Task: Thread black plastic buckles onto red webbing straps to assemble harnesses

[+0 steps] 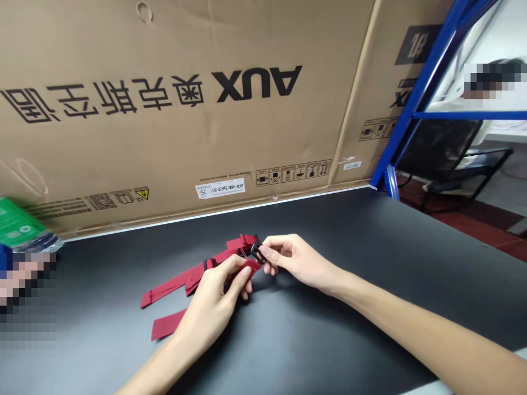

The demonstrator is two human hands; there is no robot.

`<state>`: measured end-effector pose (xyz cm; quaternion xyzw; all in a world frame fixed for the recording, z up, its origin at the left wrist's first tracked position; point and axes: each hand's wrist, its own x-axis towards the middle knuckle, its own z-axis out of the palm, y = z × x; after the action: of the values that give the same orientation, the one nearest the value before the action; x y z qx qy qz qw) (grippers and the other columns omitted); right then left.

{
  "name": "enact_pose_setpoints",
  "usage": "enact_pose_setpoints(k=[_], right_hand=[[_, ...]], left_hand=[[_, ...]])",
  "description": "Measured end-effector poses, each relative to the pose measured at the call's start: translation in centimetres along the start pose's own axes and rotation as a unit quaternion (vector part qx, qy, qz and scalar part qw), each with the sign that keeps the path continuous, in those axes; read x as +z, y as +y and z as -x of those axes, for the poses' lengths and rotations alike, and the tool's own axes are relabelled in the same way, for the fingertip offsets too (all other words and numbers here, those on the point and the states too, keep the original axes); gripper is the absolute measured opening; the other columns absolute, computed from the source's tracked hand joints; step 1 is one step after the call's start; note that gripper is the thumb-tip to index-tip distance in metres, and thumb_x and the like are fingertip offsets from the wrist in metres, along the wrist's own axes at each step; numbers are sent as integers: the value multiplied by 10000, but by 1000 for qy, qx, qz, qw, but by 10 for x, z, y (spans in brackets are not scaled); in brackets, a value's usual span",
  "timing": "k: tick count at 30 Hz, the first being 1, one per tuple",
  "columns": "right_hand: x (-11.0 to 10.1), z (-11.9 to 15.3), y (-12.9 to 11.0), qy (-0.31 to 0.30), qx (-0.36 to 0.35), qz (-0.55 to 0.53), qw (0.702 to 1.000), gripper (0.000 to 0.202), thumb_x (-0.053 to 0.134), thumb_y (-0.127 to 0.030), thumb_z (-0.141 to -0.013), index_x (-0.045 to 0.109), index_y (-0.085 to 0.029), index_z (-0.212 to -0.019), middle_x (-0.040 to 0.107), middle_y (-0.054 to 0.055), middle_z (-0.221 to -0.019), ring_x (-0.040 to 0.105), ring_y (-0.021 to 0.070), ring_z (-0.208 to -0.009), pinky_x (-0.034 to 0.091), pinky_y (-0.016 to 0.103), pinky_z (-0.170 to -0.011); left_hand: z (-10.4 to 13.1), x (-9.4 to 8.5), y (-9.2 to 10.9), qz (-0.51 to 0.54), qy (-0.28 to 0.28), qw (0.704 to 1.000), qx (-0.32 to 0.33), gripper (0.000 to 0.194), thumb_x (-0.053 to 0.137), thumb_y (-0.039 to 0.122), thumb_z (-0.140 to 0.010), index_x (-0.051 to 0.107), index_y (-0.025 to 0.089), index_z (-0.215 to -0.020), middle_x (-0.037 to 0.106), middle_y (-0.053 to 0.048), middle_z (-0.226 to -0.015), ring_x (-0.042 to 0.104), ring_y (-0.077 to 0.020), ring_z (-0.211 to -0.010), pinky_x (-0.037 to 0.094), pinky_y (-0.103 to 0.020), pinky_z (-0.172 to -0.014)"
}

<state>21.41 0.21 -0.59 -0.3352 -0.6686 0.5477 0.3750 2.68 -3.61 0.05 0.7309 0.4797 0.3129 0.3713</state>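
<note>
Near the middle of the black tabletop, my left hand (pixel 220 291) pinches the end of a red webbing strap (pixel 252 266) between thumb and fingers. Just to its right, my right hand (pixel 290 258) is closed on a black plastic buckle (pixel 258 253), and the strap end lies right beside this buckle. Whether the strap passes through it I cannot tell. Behind my left hand lies more red webbing (pixel 173 286), partly folded, with a black slider (pixel 209 264) on it. Another flat red strap end (pixel 168 325) shows beneath my left wrist.
A large cardboard box (pixel 181 137) with upside-down print stands along the table's back edge. At the left is a green package (pixel 20 225) near a blurred patch. A blue metal frame (pixel 411 109) rises at the right, with a black chair (pixel 440 148) and a person beyond it.
</note>
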Motion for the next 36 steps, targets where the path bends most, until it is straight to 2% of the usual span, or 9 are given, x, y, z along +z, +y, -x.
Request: enact_pose_setpoints(k=[5, 9, 17, 19, 21, 24, 27, 30, 36], right_hand=[[0, 3, -4, -12, -16, 55, 998, 405, 551, -554, -896, 586, -182, -739, 570, -11, -644, 517, 134, -612, 438, 273, -640], [-2, 3, -6, -15, -13, 118, 993, 344, 528, -426, -920, 561, -180, -682, 564, -10, -648, 518, 141, -642, 413, 271, -659], [3, 3, -4, -66, 24, 51, 996, 474, 585, -608, -832, 534, -178, -640, 519, -12, -626, 467, 138, -619, 397, 275, -635], [5, 3, -4, -44, 22, 45, 998, 465, 574, -603, -842, 550, -176, -661, 521, -12, -633, 466, 136, -618, 392, 272, -629], [8, 4, -3, -11, 15, 49, 999, 444, 550, -572, -868, 560, -174, -671, 513, -16, -628, 460, 132, -608, 383, 266, -614], [12, 6, -1, 14, 3, 88, 996, 401, 509, -483, -917, 566, -172, -670, 519, -20, -623, 461, 128, -603, 371, 258, -598], [14, 9, -2, 30, -26, 161, 986, 358, 461, -406, -962, 609, -173, -733, 599, -3, -692, 516, 139, -650, 390, 261, -631], [13, 11, -5, 71, -76, 213, 971, 267, 503, -375, -961, 632, -184, -827, 662, 19, -813, 564, 153, -716, 416, 269, -679], [12, 13, -4, 13, -116, 287, 951, 218, 499, -287, -967, 591, -194, -792, 650, 28, -794, 557, 159, -691, 418, 283, -668]], left_hand=[[0, 0, 0, -17, -4, 1000, 8, 285, 407, 392, -943, 541, 211, -767, 605, 6, -661, 566, -158, -605, 455, -253, -599], [0, -1, 1, -16, 8, 1000, 14, 284, 409, 381, -950, 542, 208, -768, 589, 15, -642, 549, -147, -582, 441, -241, -581], [0, -4, -5, -41, -18, 997, 63, 316, 412, 351, -956, 522, 208, -697, 595, 13, -636, 550, -138, -576, 457, -234, -578], [1, -2, -5, -36, -3, 997, 66, 295, 401, 358, -965, 542, 212, -752, 609, 10, -659, 573, -142, -582, 481, -239, -582], [2, 1, -5, -40, 23, 996, 70, 208, 432, 361, -961, 583, 217, -956, 661, -7, -759, 641, -165, -678, 530, -263, -648], [3, 4, -7, -89, 64, 990, 91, 377, 536, 367, -918, 491, 239, -1270, 712, -49, -1011, 694, -214, -927, 565, -322, -801], [3, 4, -11, -155, 83, 978, 111, 319, 525, 386, -926, 558, 252, -1214, 721, -44, -1081, 707, -224, -931, 575, -349, -831], [2, 2, -15, -196, 91, 969, 121, 316, 488, 405, -950, 591, 246, -1202, 720, -55, -1118, 704, -236, -934, 570, -372, -857], [3, 1, -15, -207, 53, 965, 150, 295, 462, 341, -958, 596, 228, -1195, 704, -85, -1161, 686, -241, -979, 560, -367, -846]])
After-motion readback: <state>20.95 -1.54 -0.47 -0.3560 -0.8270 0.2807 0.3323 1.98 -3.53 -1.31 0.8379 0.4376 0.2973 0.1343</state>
